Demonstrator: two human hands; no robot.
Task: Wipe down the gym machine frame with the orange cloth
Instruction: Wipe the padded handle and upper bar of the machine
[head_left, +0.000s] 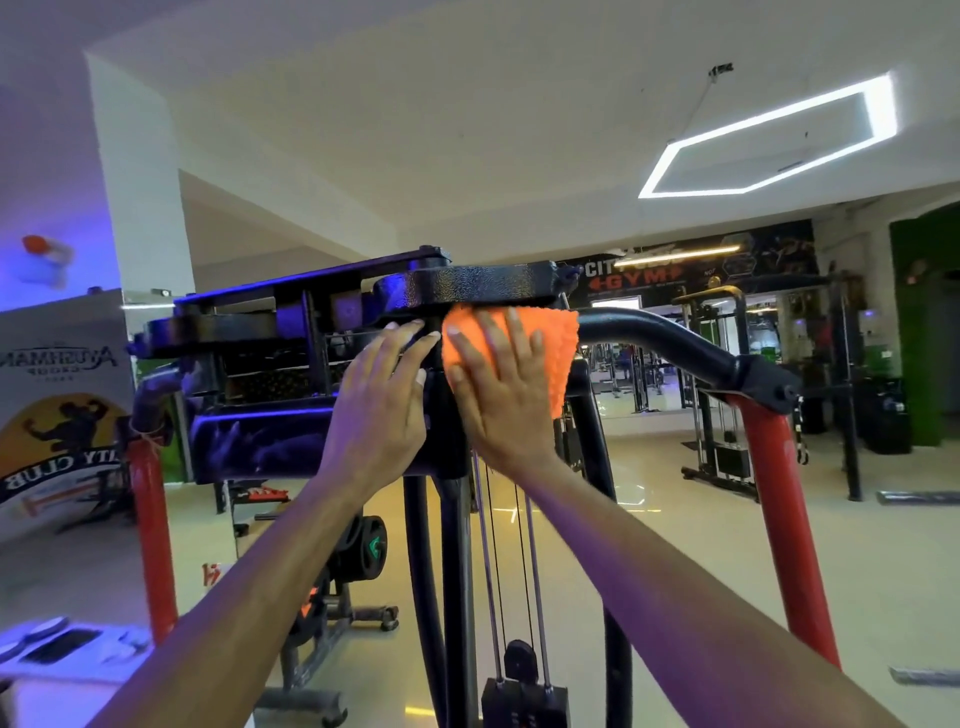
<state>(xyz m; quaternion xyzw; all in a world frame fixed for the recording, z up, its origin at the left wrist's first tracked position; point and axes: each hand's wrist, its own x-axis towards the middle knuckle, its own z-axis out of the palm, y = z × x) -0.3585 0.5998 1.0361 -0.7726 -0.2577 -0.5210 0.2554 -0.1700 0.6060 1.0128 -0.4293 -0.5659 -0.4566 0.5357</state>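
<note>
The gym machine's black frame spans the middle of the head view at eye height, with red uprights on both sides. An orange cloth lies flat against the frame just under its top plate. My right hand presses the cloth against the frame with straight, spread fingers. My left hand rests flat on the black frame right beside it, fingers straight, touching no cloth.
Cables run down below my hands to a weight stack. A curved black bar leads right to a red upright. Another red upright stands left. Weight plates and further machines stand behind.
</note>
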